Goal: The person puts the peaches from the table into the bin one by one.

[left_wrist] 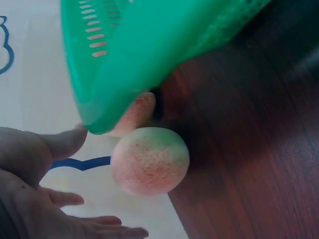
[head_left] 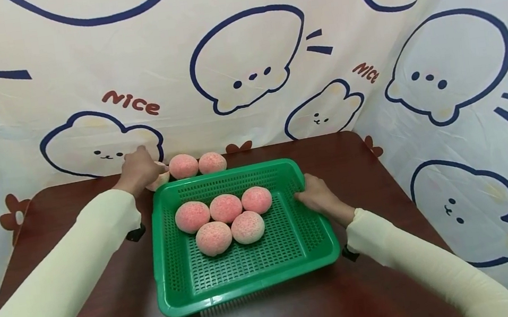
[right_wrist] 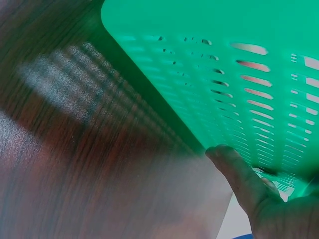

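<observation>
A green plastic basket point(head_left: 267, 259) with slotted walls holds several pink, speckled peaches point(head_left: 226, 208). Along its right side, my right hand point(head_left: 317, 194) grips the rim, and in the right wrist view a digit of that hand point(right_wrist: 256, 199) lies against the slotted wall. Beyond the basket's back left corner, my left hand point(head_left: 139, 169) reaches over a pale peach point(head_left: 158, 180) and partly hides it. The left wrist view shows the left hand point(left_wrist: 30, 211) with its fingers extended beside a peach point(left_wrist: 150, 162), apart from it.
Two more peaches, a left one point(head_left: 183, 166) and a right one point(head_left: 212, 162), lie behind the basket's back rim. Everything stands on a dark red-brown wooden table point(head_left: 342, 168). A printed cloth point(head_left: 249, 121) hangs behind and on both sides.
</observation>
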The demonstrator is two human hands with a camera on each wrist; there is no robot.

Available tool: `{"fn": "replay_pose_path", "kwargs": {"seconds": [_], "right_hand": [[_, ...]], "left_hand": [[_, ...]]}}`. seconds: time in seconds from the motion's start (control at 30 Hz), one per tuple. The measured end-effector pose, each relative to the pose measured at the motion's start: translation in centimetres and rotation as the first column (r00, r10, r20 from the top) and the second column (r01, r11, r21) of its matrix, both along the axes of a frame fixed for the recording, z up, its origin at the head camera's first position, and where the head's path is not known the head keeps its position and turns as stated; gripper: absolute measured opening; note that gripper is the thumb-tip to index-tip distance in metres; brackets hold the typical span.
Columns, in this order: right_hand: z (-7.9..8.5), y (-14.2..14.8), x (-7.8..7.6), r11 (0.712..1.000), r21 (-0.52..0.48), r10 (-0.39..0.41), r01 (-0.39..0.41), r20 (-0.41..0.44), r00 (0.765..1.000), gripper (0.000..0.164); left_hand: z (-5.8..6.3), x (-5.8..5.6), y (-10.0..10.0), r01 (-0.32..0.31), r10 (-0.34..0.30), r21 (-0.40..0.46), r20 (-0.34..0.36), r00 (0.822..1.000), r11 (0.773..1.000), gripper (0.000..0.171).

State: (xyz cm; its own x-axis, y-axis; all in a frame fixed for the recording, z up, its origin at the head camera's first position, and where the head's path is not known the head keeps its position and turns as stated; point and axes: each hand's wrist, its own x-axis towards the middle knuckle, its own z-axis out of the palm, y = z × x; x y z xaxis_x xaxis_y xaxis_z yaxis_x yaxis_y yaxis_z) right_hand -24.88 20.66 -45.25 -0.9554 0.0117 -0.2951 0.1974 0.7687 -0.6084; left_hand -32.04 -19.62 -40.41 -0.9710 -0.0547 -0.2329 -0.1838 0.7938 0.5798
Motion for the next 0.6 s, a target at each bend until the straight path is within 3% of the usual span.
{"fn": "replay_pose_path", "kwargs": {"seconds": [0.1, 0.23, 0.6], "right_hand": [[0.0, -0.1, -0.1, 1.0, 0.004, -0.008, 0.008, 0.003, 1.0, 0.042], [0.0, -0.3, -0.1, 1.0, -0.01, -0.01, 0.01, 0.007, 1.0, 0.042], [0.0, -0.4, 0.0, 0.998, -0.069, -0.006, 0.006, 0.006, 1.0, 0.04]], "left_hand": [[-0.5, -0.8, 0.0, 0.003, -0.003, 0.013, 0.025, 1.0, 1.0, 0.082], [-1.2, -1.3, -0.2, 0.035, -0.035, -0.002, 0.025, 0.999, 0.999, 0.081], [-2.6, -2.2, -0.9, 0.191, -0.187, -0.097, 0.053, 0.981, 0.977, 0.057]]}}
